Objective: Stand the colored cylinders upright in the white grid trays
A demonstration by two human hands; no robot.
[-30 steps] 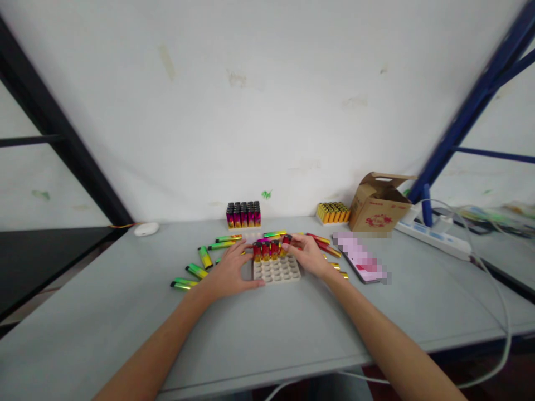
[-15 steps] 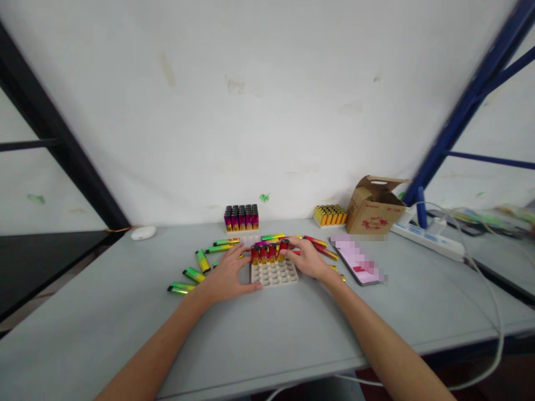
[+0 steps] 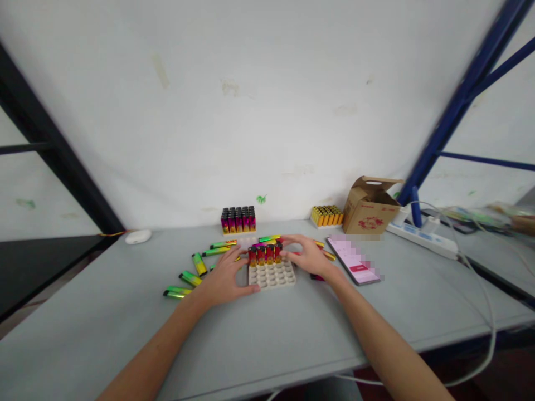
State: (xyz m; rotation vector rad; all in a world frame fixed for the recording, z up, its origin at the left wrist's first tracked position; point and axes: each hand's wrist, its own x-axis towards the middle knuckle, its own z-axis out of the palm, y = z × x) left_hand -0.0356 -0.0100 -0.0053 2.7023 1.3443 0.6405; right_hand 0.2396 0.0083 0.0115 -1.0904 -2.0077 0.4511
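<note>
A white tray (image 3: 272,277) with rows of holes lies in front of me. Several red-and-gold lighters (image 3: 261,256) with dark tops stand upright in its back row. My left hand (image 3: 225,277) braces the tray's left side, thumb at the front corner and fingers along the side and back. At the right end of the row, my right hand (image 3: 304,253) has its thumb and fingers closed on the last red lighter (image 3: 278,252). Green-and-yellow lighters (image 3: 191,278) are scattered left of the tray; more coloured ones lie behind it and to the right, partly hidden by my hands.
Against the wall stand a tray of purple lighters (image 3: 238,220) and a tray of yellow pieces (image 3: 327,216). An open cardboard box (image 3: 370,211), a phone (image 3: 351,259) and a power strip (image 3: 422,238) with cables are on the right. A white case (image 3: 138,236) lies far left.
The red lighter in my right hand has gone down from above the tray into line with the others. My left hand stays at the tray. The view has shifted slightly.
</note>
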